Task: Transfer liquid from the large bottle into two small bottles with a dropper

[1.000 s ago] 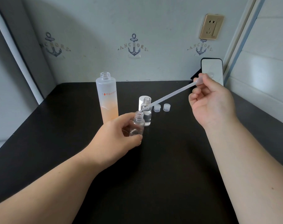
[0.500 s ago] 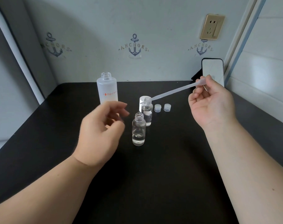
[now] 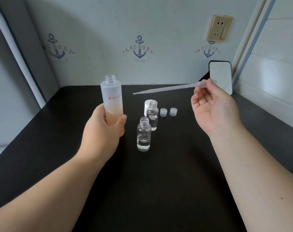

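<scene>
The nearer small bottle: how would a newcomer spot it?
On the black table, just right of the left hand gripping the large bottle, stands the nearer small bottle. Unlike the farther small bottle, it bears no white label.

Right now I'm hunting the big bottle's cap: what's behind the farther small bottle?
A white cylinder, likely a cap, stands upright behind the farther small bottle. Its lower part is hidden by that bottle.

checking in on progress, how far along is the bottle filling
Partly done: both small bottles, near and far, stand uncapped holding clear liquid. In hand: the left hand grips the open large bottle; the right hand pinches the dropper, aimed towards its mouth. Left: more transfers, then the small caps.
</scene>
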The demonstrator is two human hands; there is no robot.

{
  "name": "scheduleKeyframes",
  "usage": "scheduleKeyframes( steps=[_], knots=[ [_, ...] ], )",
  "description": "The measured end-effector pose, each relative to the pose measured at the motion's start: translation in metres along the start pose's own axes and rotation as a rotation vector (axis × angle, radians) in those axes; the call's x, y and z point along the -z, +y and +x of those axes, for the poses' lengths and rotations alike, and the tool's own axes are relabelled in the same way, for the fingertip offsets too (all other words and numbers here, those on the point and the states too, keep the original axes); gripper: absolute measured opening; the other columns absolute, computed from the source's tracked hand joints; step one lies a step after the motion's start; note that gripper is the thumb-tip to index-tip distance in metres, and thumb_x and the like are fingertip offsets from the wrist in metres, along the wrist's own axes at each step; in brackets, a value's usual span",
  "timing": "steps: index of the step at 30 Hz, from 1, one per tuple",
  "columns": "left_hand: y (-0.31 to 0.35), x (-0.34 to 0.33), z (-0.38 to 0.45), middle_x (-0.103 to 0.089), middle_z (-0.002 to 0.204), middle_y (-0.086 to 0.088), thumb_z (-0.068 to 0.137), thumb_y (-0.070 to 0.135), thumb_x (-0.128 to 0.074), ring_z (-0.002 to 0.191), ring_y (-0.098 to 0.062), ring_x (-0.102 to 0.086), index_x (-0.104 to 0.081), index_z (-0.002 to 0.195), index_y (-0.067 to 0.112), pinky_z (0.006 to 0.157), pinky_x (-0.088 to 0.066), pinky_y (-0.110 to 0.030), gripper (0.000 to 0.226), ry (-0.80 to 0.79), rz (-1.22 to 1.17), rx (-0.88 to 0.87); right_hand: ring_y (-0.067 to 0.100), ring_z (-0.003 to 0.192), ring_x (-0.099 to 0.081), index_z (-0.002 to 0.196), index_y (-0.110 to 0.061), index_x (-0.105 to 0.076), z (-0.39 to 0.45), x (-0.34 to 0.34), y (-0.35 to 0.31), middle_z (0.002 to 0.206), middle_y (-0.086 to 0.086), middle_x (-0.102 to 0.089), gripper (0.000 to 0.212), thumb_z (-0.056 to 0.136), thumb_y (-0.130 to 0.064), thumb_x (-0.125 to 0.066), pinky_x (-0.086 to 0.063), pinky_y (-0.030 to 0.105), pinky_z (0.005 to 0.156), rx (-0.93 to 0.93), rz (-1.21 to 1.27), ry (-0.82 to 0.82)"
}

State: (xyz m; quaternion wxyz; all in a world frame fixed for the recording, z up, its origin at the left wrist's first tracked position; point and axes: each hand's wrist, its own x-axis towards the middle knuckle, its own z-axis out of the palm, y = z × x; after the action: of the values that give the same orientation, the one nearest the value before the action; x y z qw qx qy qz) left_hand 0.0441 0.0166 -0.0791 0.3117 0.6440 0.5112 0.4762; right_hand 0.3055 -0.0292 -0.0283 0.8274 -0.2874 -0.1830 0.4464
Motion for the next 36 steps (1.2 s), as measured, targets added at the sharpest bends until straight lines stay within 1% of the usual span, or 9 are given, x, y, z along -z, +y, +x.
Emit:
scheduleKeyframes(
  steps=[2, 5, 10, 17, 21, 25, 27, 30, 36],
  knots=[
    [-0.002, 0.0, 0.001, -0.065, 0.096, 0.025, 0.09, 0.042, -0.072, 0.089, 0.005, -0.064, -0.05, 0.107, 0.051, 0.068, -0.045, -0.016, 0.029, -0.009, -0.022, -0.001, 0.014, 0.071, -0.071, 0.088, -0.005, -0.071, -0.001, -0.001, 0.001, 0.082, 0.005, -0.075, 0.011, 0.096, -0.012, -0.067, -0.055, 0.024, 0.065, 0.001, 0.001, -0.013],
    [0.0, 0.001, -0.001, -0.063, 0.097, 0.033, 0.09, 0.035, -0.073, 0.087, 0.011, -0.062, -0.052, 0.097, 0.058, 0.068, -0.048, -0.021, 0.032, -0.022, -0.06, -0.042, 0.014, 0.074, -0.071, 0.078, -0.008, -0.077, -0.004, -0.003, -0.001, 0.082, 0.004, -0.074, 0.021, 0.096, -0.013, -0.067, -0.055, 0.024, 0.066, -0.001, 0.018, -0.06],
    [0.003, 0.004, -0.003, -0.063, 0.097, 0.029, 0.09, 0.03, -0.072, 0.087, 0.004, -0.061, -0.053, 0.096, 0.063, 0.075, -0.054, -0.032, 0.038, -0.016, -0.035, -0.089, 0.013, 0.078, -0.072, 0.071, -0.009, -0.08, -0.006, -0.005, -0.003, 0.084, 0.003, -0.074, 0.028, 0.096, -0.015, -0.067, -0.055, 0.024, 0.07, 0.03, 0.033, -0.109],
    [0.008, 0.004, -0.005, -0.059, 0.1, 0.032, 0.091, 0.025, -0.072, 0.092, 0.007, -0.056, -0.05, 0.095, 0.067, 0.07, -0.043, -0.023, 0.048, -0.034, 0.027, -0.148, 0.012, 0.077, -0.071, 0.071, -0.011, -0.079, -0.005, -0.004, -0.004, 0.084, 0.002, -0.074, 0.029, 0.097, -0.017, -0.066, -0.055, 0.023, 0.07, 0.061, -0.016, -0.113],
    [0.003, 0.004, -0.004, -0.061, 0.104, 0.021, 0.092, 0.025, -0.071, 0.096, 0.003, -0.056, -0.054, 0.113, 0.057, 0.074, -0.041, -0.02, 0.042, -0.011, 0.058, -0.164, 0.013, 0.074, -0.071, 0.075, -0.01, -0.079, -0.004, -0.003, -0.006, 0.082, 0.003, -0.074, 0.024, 0.096, -0.015, -0.067, -0.054, 0.023, 0.068, 0.085, -0.022, -0.09],
    [0.001, 0.005, -0.003, -0.056, 0.103, 0.023, 0.09, 0.024, -0.072, 0.096, 0.003, -0.052, -0.054, 0.125, 0.05, 0.074, -0.034, -0.013, 0.047, 0.026, 0.132, -0.189, 0.013, 0.069, -0.066, 0.09, -0.009, -0.071, 0.0, 0.0, -0.007, 0.082, 0.003, -0.072, 0.009, 0.095, -0.014, -0.068, -0.052, 0.023, 0.065, 0.12, -0.047, -0.077],
    [0.001, 0.005, -0.003, -0.053, 0.103, 0.023, 0.09, 0.021, -0.073, 0.095, -0.004, -0.05, -0.056, 0.127, 0.047, 0.076, -0.034, -0.015, 0.048, 0.024, 0.171, -0.208, 0.012, 0.064, -0.062, 0.082, -0.011, -0.073, 0.001, 0.0, -0.006, 0.08, 0.003, -0.072, 0.015, 0.095, -0.013, -0.067, -0.05, 0.022, 0.062, 0.121, -0.087, -0.082],
    [0.0, 0.005, -0.004, -0.054, 0.108, 0.017, 0.089, 0.019, -0.074, 0.109, -0.015, -0.049, -0.058, 0.131, 0.042, 0.088, -0.036, -0.025, 0.051, 0.008, 0.232, -0.226, 0.011, 0.06, -0.058, 0.069, -0.016, -0.077, -0.001, -0.001, -0.004, 0.077, 0.003, -0.071, 0.028, 0.094, -0.009, -0.067, -0.047, 0.02, 0.059, 0.1, -0.151, -0.112],
    [-0.003, 0.002, -0.004, -0.055, 0.11, 0.018, 0.087, 0.019, -0.076, 0.112, -0.02, -0.049, -0.059, 0.133, 0.042, 0.093, -0.038, -0.031, 0.054, -0.014, 0.264, -0.262, 0.008, 0.059, -0.057, 0.071, -0.016, -0.076, -0.006, -0.005, 0.005, 0.078, 0.004, -0.073, 0.028, 0.093, -0.004, -0.064, -0.049, 0.018, 0.061, 0.066, -0.271, -0.224]
  ],
)
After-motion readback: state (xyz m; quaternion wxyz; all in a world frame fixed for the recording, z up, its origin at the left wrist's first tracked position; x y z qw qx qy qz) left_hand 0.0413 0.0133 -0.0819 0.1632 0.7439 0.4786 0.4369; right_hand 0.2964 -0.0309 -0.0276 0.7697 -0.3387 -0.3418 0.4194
